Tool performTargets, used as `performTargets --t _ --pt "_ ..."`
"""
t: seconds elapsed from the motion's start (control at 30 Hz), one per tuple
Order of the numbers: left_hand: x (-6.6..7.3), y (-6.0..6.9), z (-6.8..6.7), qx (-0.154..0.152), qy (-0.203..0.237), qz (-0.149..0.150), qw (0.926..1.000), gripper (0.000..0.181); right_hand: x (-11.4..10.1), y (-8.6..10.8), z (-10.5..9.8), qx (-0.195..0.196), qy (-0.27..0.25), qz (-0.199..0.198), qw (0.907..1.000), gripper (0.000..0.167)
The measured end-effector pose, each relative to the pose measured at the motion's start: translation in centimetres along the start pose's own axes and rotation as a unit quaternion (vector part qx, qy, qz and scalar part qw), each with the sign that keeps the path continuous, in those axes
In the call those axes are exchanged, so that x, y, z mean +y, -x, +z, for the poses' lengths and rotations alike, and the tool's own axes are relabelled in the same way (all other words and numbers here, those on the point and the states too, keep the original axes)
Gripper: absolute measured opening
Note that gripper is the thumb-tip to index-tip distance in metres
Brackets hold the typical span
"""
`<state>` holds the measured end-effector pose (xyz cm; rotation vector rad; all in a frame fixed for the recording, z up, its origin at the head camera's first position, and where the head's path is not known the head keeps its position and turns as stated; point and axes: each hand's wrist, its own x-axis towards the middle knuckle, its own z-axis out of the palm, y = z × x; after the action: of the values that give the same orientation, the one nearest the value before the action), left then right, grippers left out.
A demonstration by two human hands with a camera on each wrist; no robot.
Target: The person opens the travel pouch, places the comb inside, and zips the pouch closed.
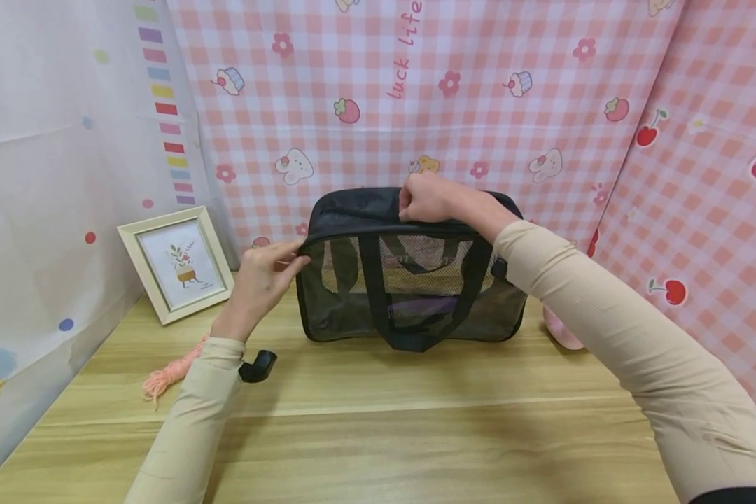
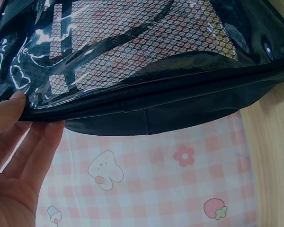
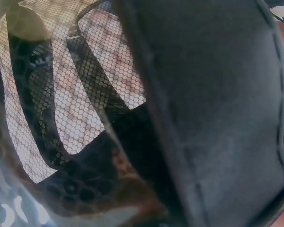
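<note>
A black see-through bag [image 1: 346,329] with mesh panels and strap handles stands upright on the table. At its top left corner, my left hand [image 1: 261,280] pinches the dark edge between thumb and fingers; the left wrist view shows the thumb on the clear side and fingers behind the piping. My right hand [image 1: 433,198] is at the middle of the bag's top, fingers curled down onto it; what lies between the fingertips is hidden. Through the front panel, a purple thing [image 1: 425,306] shows low inside. The right wrist view is filled by the bag's dark top band [image 3: 217,104] and mesh.
A cream picture frame [image 1: 157,287] stands at the back left. Pink yarn [image 1: 173,371] lies beside my left forearm, near a black curved piece [image 1: 260,366]. A pink rounded object [image 1: 562,329] is partly behind my right sleeve. Checked cloth hangs behind the wooden table [image 1: 416,427].
</note>
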<state>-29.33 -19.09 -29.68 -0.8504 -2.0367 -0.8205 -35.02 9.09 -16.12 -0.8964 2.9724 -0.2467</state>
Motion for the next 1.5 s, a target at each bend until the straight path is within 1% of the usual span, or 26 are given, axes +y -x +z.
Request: performTargets --t 0.17,0.4,0.57,0.83,1.17,1.33,1.5 --pt "-0.06 0.13 -0.02 0.002 0.001 -0.005 1.0 0.03 0.1 -0.01 0.14 -0.003 0.004 -0.009 1.0 0.018" --pt "-0.02 0.05 0.04 0.005 0.004 0.0 1.0 0.03 0.08 0.0 0.11 -0.003 0.004 -0.004 1.0 0.017" --pt "-0.01 -0.04 0.1 0.006 0.011 -0.002 0.9999 0.029 0.1 0.1 -0.02 -0.002 -0.007 -0.001 1.0 0.017" --pt "-0.04 -0.12 0.1 0.008 0.011 -0.002 0.9999 0.029 0.14 0.05 -0.02 -0.008 -0.009 0.005 0.9999 0.018" --pt "-0.08 -0.09 0.12 0.01 0.016 -0.002 0.9998 0.029 0.4 0.27 -0.15 -0.019 -0.011 0.001 0.9998 0.017" --pt "-0.06 -0.1 0.06 0.011 0.014 -0.001 0.9998 0.03 0.56 0.44 -0.15 -0.019 -0.012 0.006 0.9997 0.016" --pt "-0.09 -0.04 0.08 0.008 0.009 -0.004 0.9999 0.03 0.79 0.4 -0.08 -0.018 -0.011 0.002 0.9998 0.016"
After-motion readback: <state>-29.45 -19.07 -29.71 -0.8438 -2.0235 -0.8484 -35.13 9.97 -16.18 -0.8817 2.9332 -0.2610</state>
